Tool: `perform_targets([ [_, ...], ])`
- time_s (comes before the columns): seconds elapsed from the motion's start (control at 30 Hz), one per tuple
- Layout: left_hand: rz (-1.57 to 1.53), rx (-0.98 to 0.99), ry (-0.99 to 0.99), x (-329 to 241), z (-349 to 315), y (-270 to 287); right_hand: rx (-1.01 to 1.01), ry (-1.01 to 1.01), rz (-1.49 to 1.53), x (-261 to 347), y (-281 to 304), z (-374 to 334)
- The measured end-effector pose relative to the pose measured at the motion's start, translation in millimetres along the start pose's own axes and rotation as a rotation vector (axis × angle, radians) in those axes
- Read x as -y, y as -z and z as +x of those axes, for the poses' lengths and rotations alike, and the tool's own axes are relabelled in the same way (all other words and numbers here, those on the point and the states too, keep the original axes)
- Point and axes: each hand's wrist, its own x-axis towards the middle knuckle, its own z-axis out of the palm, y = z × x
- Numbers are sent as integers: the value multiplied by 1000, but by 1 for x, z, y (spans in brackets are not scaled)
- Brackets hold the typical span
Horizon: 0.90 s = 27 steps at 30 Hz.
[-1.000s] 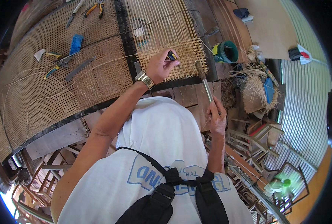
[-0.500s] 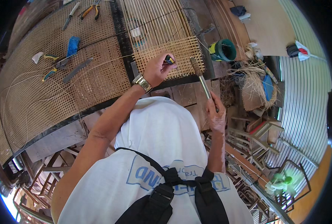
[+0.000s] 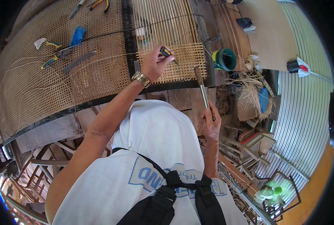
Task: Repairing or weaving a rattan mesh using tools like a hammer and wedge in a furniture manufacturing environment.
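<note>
My left hand [image 3: 154,64] is closed around a short screwdriver [image 3: 165,51] with a black and yellow handle. Its thin dark shaft slants down over the woven part of a cane panel [image 3: 189,52]; whether the tip touches the strands I cannot tell. My right hand [image 3: 212,122] grips the near end of a rod-like tool [image 3: 204,95] with a silver shaft and a worn brown far end. That brown end lies over the panel's right edge, apart from the screwdriver. Beyond the close weave, the panel's long strands run loose away from me.
Finished cane mesh [image 3: 88,71] covers the left side, bearing a grey blade [image 3: 78,62], pliers [image 3: 63,52] and a blue packet [image 3: 78,35]. A green bucket [image 3: 224,60] stands right of the panel. Loose fibre strips [image 3: 245,86] hang farther right, above stacked wooden frames [image 3: 249,144].
The view has shifted slightly. My left hand has turned, so the screwdriver's shaft now shows. The right hand's tool has drawn a little nearer to me relative to the panel.
</note>
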Motion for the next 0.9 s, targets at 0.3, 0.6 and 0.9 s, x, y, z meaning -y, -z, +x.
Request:
perform_targets([
  [0.3, 305, 331, -23, -13, 8, -1, 60, 114, -179, 12, -26, 26],
  [0.6, 225, 280, -29, -10, 0, 0, -35, 142, -214, 13, -15, 19],
  [0.9, 136, -91, 51, -3, -2, 33, 61, -12, -130, -8, -17, -12],
])
